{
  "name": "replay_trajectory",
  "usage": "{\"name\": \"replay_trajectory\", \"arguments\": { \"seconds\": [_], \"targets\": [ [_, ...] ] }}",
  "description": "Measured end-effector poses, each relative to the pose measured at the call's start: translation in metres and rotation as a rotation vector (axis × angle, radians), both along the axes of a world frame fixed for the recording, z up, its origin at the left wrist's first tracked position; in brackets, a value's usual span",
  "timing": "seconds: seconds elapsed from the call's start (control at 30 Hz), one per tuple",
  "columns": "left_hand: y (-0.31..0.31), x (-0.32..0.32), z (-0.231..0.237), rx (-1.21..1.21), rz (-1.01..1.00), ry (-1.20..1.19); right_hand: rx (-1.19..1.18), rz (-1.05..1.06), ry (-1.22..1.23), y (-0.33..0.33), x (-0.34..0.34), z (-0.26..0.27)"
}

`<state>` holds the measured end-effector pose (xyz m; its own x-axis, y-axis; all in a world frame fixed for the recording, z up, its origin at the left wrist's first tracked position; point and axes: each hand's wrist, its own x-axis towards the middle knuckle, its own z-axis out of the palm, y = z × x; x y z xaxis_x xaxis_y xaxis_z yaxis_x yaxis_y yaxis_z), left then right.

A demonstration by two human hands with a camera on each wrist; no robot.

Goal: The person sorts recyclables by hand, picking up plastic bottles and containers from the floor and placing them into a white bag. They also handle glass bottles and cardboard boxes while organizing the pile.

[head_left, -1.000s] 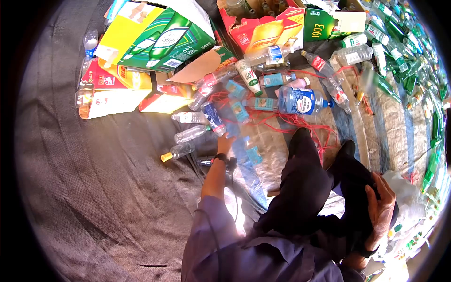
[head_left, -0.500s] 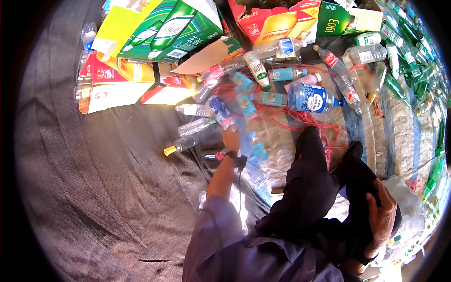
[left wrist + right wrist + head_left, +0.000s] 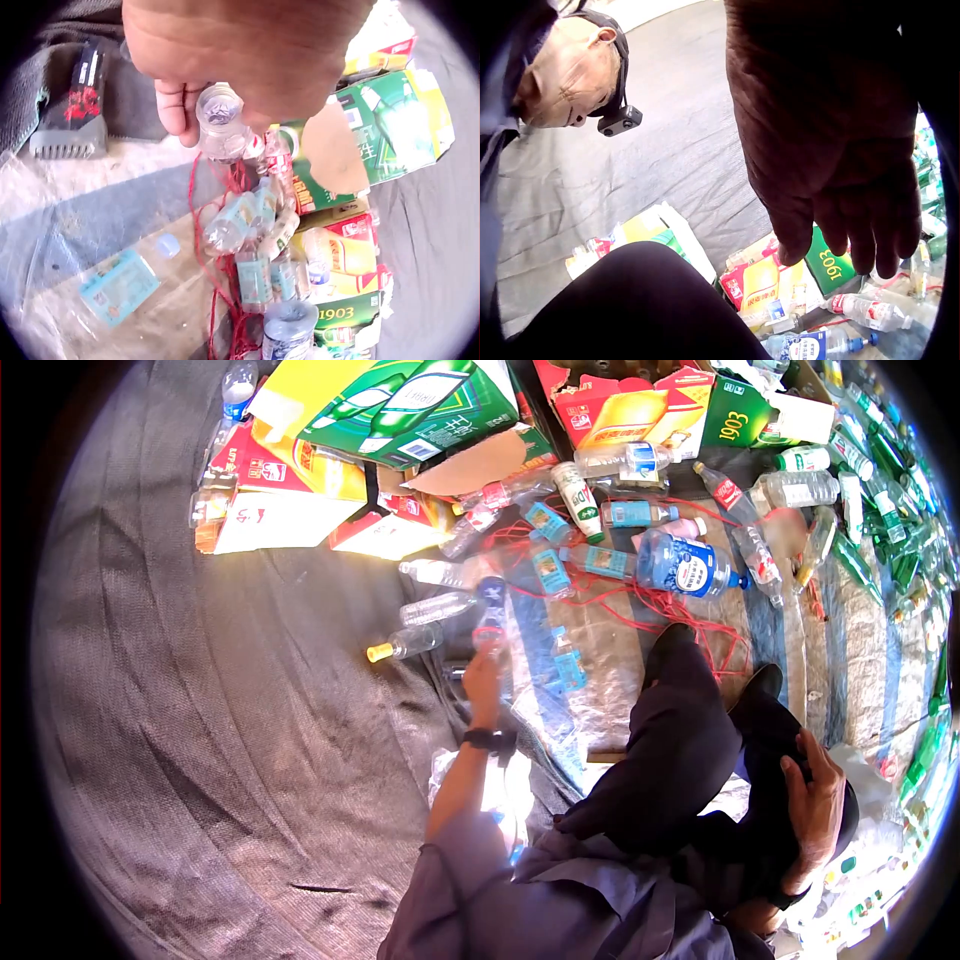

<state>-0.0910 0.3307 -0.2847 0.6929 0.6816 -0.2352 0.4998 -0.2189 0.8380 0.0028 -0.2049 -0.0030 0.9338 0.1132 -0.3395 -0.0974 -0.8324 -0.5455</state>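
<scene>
Blue-labelled clear plastic bottle (image 3: pixel 490 598), newly swung vertical at centre-left, seemingly secure in finger-clamped left hand (image 3: pixel 482 685), opposite straight-fingered right hand (image 3: pixel 818 805).

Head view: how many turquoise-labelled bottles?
5: one bottle right of the left hand, three left of the large blue-capped bottle, another above-left of it. More may be hidden.

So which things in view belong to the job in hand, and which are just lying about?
Likely part of the job:
- left hand
- dark-blue-labelled bottle it holds
- probably the loose clear bottles nearby

Apparently just lying about:
- red string
- green 1903 carton
- black-and-red packet
</scene>
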Motion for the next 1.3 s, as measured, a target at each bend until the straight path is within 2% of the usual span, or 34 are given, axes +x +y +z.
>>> {"name": "replay_trajectory", "arguments": {
  "seconds": [0.03, 0.07, 0.13, 0.2, 0.23, 0.3, 0.4, 0.43, 0.47, 0.53, 0.57, 0.6, 0.67, 0.7, 0.73, 0.8, 0.83, 0.9, 1.07, 1.13, 1.27, 1.3],
  "targets": [
    [0.009, -0.004, 0.017, -0.220, 0.126, 0.023, 0.007, -0.017, 0.018, 0.000, 0.000, -0.001],
    [0.020, -0.003, 0.030, -0.219, 0.129, 0.019, 0.008, -0.014, 0.015, 0.001, -0.001, -0.002],
    [0.043, 0.004, 0.052, 0.005, 0.178, -0.101, -0.008, -0.027, 0.059, 0.000, -0.001, -0.004],
    [0.068, 0.009, 0.076, 0.289, 0.157, -0.044, -0.013, -0.012, 0.058, 0.000, -0.001, -0.005],
    [0.101, 0.002, 0.068, 0.289, 0.157, -0.045, -0.018, 0.000, 0.059, 0.000, -0.001, -0.006],
    [0.172, -0.015, 0.035, 0.685, -0.010, 0.205, -0.008, 0.003, 0.051, -0.001, -0.002, -0.007],
    [0.197, -0.002, 0.039, 0.642, 0.078, 0.313, 0.006, 0.013, 0.031, -0.006, -0.005, -0.013],
    [0.204, 0.002, 0.032, 0.536, 0.074, 0.282, 0.015, 0.025, 0.021, -0.007, -0.005, -0.014],
    [0.199, 0.011, 0.036, 0.535, 0.073, 0.281, 0.013, 0.023, 0.021, -0.005, -0.005, -0.013],
    [0.183, 0.032, 0.053, 0.774, -0.112, 0.497, 0.015, -0.013, 0.045, 0.000, -0.003, -0.009],
    [0.178, 0.038, 0.052, 0.711, -0.067, 0.393, 0.013, -0.012, 0.047, -0.001, -0.003, -0.009],
    [0.172, 0.039, 0.054, 0.709, -0.068, 0.394, 0.005, -0.003, 0.038, -0.001, -0.003, -0.010],
    [0.147, 0.043, 0.063, 0.059, 0.243, 0.275, 0.005, 0.009, 0.028, 0.001, -0.003, -0.010],
    [0.136, 0.038, 0.062, -0.068, 0.306, 0.204, -0.003, 0.015, 0.023, 0.002, -0.002, -0.010],
    [0.126, 0.033, 0.061, -0.066, 0.307, 0.204, -0.013, 0.020, 0.018, 0.004, -0.003, -0.009],
    [0.105, 0.022, 0.057, -0.436, 0.402, 0.137, -0.001, 0.021, 0.026, 0.005, -0.002, -0.009],
    [0.093, 0.014, 0.058, -0.437, 0.405, 0.136, 0.010, 0.024, 0.034, 0.006, -0.002, -0.008],
    [0.071, 0.001, 0.072, -0.733, 0.212, -0.076, 0.001, 0.030, 0.042, 0.008, 0.000, -0.006],
    [0.103, -0.021, 0.066, -0.703, 0.140, -0.153, -0.030, 0.049, 0.065, 0.004, -0.001, -0.007],
    [0.114, -0.010, 0.074, -0.570, 0.223, -0.241, -0.020, 0.027, 0.040, 0.004, -0.002, -0.008],
    [0.140, 0.029, 0.074, -0.243, 0.252, -0.131, -0.017, 0.013, 0.053, 0.006, 0.000, -0.005],
    [0.147, 0.040, 0.069, -0.232, 0.299, -0.130, -0.028, 0.016, 0.066, 0.005, 0.001, -0.006]
  ]
}}
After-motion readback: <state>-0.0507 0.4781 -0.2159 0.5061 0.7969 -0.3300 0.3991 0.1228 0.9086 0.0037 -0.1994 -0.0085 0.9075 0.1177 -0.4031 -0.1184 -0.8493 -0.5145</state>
